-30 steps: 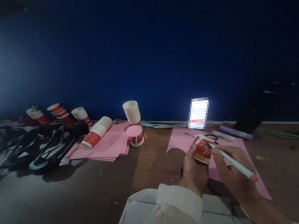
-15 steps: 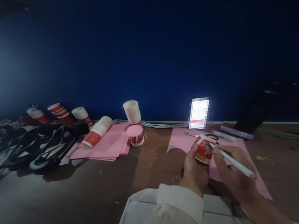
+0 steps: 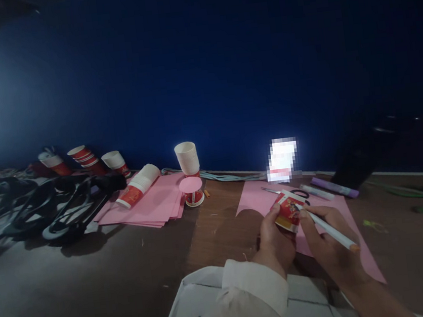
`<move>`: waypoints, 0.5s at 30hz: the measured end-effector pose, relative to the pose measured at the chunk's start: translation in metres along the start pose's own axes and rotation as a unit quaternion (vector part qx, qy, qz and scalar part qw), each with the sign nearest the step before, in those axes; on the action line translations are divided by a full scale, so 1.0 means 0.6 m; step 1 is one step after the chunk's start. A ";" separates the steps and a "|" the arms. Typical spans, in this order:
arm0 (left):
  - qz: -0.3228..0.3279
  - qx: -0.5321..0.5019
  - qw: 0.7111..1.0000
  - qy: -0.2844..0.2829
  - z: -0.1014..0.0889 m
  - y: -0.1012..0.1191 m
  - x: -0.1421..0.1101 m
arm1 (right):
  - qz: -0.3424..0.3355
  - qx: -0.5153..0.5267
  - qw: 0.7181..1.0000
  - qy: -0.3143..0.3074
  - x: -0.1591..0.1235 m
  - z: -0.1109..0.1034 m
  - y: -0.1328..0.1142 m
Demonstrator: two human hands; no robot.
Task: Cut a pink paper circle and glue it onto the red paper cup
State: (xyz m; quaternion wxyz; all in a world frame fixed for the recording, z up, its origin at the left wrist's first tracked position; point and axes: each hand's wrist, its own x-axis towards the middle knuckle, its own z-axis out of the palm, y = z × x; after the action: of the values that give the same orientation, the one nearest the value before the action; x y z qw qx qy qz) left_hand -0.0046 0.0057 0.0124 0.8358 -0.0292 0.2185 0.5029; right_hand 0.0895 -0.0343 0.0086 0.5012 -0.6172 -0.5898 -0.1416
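My left hand point(image 3: 275, 240) is closed around a red paper cup point(image 3: 289, 210), which it holds tilted above a sheet of pink paper point(image 3: 252, 197). In my right hand point(image 3: 333, 241) is a white marker point(image 3: 334, 232) with an orange end pointing back toward me. Its front end meets the printed side of the cup, though my fingers partly hide the tip. Just behind the cup lie scissors point(image 3: 300, 194) with dark handles, partly covered by it. A pale marker point(image 3: 316, 192) and a purple marker point(image 3: 335, 187) rest on the paper's far side.
To the left stand a small red cup with a pink disc point(image 3: 190, 185) on top and a stack of cups point(image 3: 187, 158). Further left are pink sheets point(image 3: 158, 200), a lying cup stack point(image 3: 140, 185) and black strapped gear point(image 3: 76, 209). A bright phone-like screen point(image 3: 282, 159) leans at the wall.
Almost nothing differs. The marker in my right hand has shifted very slightly against the cup, and the left hand keeps its hold.
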 end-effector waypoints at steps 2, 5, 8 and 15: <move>-0.001 0.000 1.000 -0.003 0.001 0.001 -0.001 | -0.007 0.001 1.000 0.001 0.000 0.001 0.000; -0.006 -0.002 1.000 0.001 0.002 0.002 -0.003 | -0.018 0.008 1.000 0.004 -0.001 0.000 0.001; -0.013 -0.001 1.000 0.012 0.001 0.003 -0.003 | -0.026 0.013 1.000 0.002 -0.001 0.000 0.001; -0.023 0.009 1.000 0.007 -0.007 0.001 0.004 | -0.039 0.000 0.999 0.002 -0.002 0.002 0.001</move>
State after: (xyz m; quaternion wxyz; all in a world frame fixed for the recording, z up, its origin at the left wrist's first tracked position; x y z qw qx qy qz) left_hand -0.0055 0.0069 0.0078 0.8458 -0.0307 0.2281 0.4813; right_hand 0.0890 -0.0340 0.0071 0.4965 -0.5932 -0.6126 -0.1624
